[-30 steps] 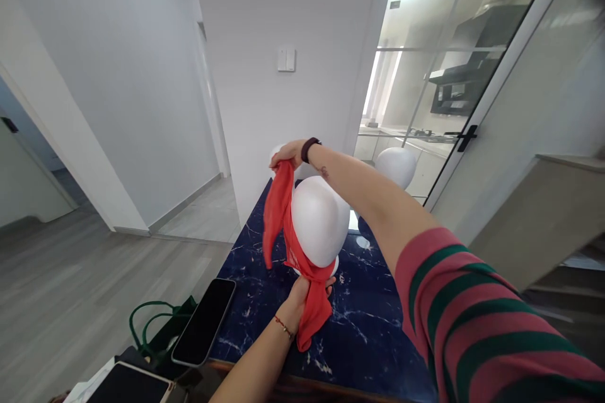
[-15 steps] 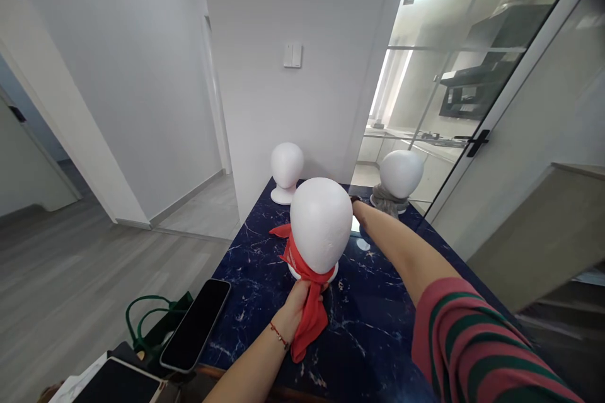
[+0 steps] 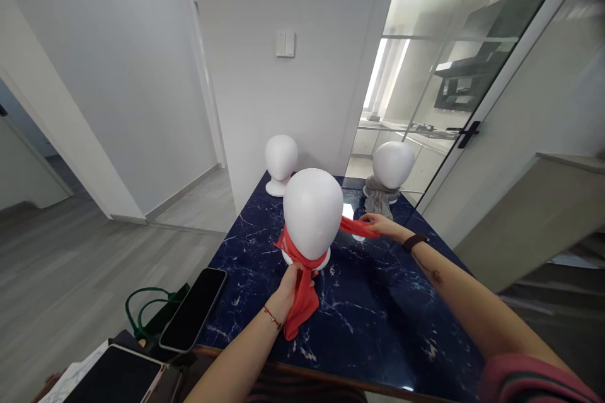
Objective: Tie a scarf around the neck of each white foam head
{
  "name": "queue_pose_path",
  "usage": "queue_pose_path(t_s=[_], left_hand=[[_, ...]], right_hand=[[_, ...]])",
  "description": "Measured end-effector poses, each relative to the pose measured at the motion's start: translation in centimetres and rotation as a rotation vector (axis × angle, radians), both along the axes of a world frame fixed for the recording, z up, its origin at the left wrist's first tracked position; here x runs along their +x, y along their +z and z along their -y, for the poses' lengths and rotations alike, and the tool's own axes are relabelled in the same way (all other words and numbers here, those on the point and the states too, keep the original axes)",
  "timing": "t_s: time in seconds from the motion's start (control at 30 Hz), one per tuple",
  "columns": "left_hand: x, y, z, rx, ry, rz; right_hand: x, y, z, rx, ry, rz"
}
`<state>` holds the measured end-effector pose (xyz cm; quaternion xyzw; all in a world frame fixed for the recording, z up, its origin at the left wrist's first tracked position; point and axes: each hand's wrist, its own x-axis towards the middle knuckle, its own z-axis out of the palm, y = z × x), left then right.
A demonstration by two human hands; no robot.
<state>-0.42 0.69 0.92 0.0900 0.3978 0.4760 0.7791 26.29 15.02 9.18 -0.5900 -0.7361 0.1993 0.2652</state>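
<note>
A white foam mannequin head (image 3: pixel 313 211) stands upright on the dark blue marbled table (image 3: pixel 368 327). Around its neck runs a red scarf (image 3: pixel 302 312). My left hand (image 3: pixel 293 280) is closed on the scarf at the front of the neck, and one end hangs below it onto the table. My right hand (image 3: pixel 379 225) pinches the scarf's other end to the right of the head, stretched out from behind the neck. Part of the scarf is hidden behind the head.
Behind on the left stands a bare white foam head (image 3: pixel 281 157); at the back right, another foam head (image 3: pixel 393 165) wears a grey scarf (image 3: pixel 378 196). At the left edge lie a phone (image 3: pixel 193 310), a green-handled bag (image 3: pixel 163 315) and a tablet-like device (image 3: pixel 113 378).
My right hand has come out from behind the head to the right, drawing the scarf's end with it. My left hand keeps its hold at the front. The view has shifted slightly.
</note>
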Motion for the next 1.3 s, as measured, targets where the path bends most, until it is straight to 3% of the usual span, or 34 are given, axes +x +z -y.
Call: queue_pose_path(t_s=[0.2, 0.37, 0.53, 0.6, 0.73, 0.93, 1.0, 1.1, 1.3], left_hand=[[-0.1, 0.5, 0.3, 0.117, 0.113, 0.092], [-0.3, 1.2, 0.8, 0.113, 0.097, 0.160], [-0.5, 1.6, 0.9, 0.116, 0.053, 0.150], [-0.5, 1.5, 0.7, 0.121, 0.043, 0.142], [-0.5, 1.3, 0.5, 0.121, 0.004, 0.110], [-0.6, 0.8, 0.3, 0.146, -0.005, 0.117], [-0.7, 0.4, 0.0, 0.130, 0.003, 0.115], [-0.9, 0.0, -0.5, 0.107, 0.033, 0.132], [-0.3, 0.5, 0.0, 0.191, 0.043, 0.126]], right_hand=[[2.5, -1.3, 2.8, 0.168, -0.146, 0.210], [2.5, -2.4, 5.4, 0.079, -0.048, -0.273], [3.4, -3.1, 8.7, 0.214, -0.149, -0.012], [3.2, -3.1, 10.4, 0.245, -0.081, 0.079], [-0.3, -3.6, 15.1, 0.178, 0.187, 0.049], [-10.7, -5.9, 21.6, 0.046, 0.522, -0.284], [-13.6, -6.5, 22.1, 0.050, 0.520, -0.397], [-16.1, -7.0, 21.8, 0.072, 0.403, -0.526], [-16.3, -7.4, 21.1, 0.128, 0.324, -0.595]])
